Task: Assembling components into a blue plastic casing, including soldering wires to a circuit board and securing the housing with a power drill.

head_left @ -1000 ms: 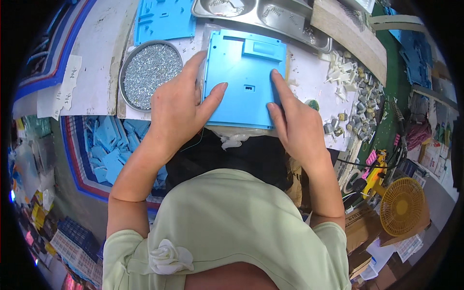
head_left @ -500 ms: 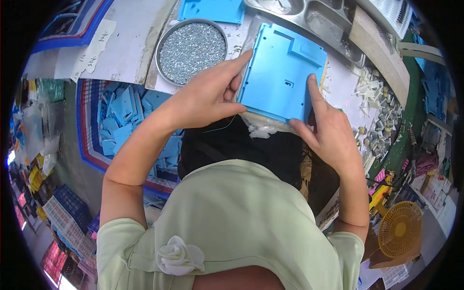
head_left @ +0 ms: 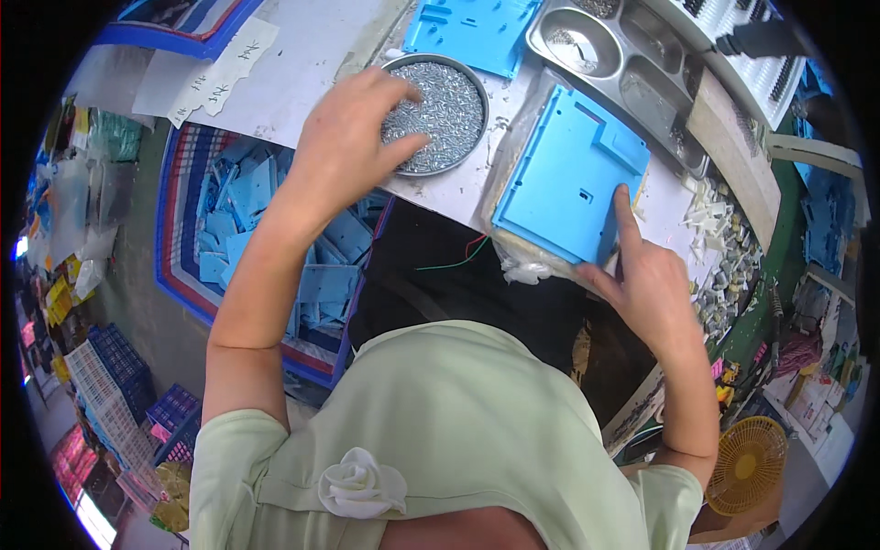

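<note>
My left hand (head_left: 344, 137) is over a round metal dish (head_left: 485, 108) of small silver screws (head_left: 440, 124). Its thumb and fingers are spread, with the fingertips at the screws; I see nothing held between them. To the right, a flat light-blue plastic panel (head_left: 564, 174) with small holes and a raised corner section lies tilted on a plastic-wrapped pad (head_left: 524, 261) at the table's near edge. My right hand (head_left: 655, 289) grips this panel at its near right corner, index finger along the right side and thumb at the near edge.
Another blue panel (head_left: 472, 35) lies beyond the dish. A steel compartment tray (head_left: 612, 26) stands at the back right. White plastic bits and small metal parts (head_left: 715, 238) are heaped at right. Below left, a blue-rimmed crate (head_left: 163, 252) holds several blue pieces. A yellow fan (head_left: 747, 463) is lower right.
My left hand has let go of the panel's left side and moved left to the screw dish. My right hand stays at the panel's corner. The whole view has shifted slightly.
</note>
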